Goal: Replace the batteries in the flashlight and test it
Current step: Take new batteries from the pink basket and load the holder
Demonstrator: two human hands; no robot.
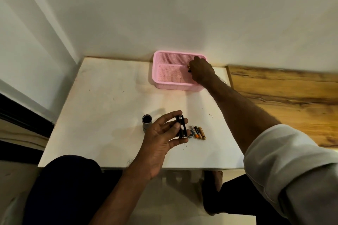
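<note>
head view: both hands at a white table (102, 97), flashlight in pieces.

left hand (162, 140), palm up and half open, grips a black battery holder (181, 126) between thumb and fingertips, just above the table's near middle. right hand (202, 71) reaches into the pink basket (164, 86) at the table's far edge against the wall, fingers curled and pinching what looks like a small battery (189, 68), of which only a gold tip and a dark tip show. the grey flashlight body (146, 124) stands upright with its open end up, just beside the left hand's fingers. two loose batteries (199, 133) lie side by side right of the holder, with a dark round cap (190, 135) next to them. a wooden surface (283, 97) adjoins the table on the right.
</note>
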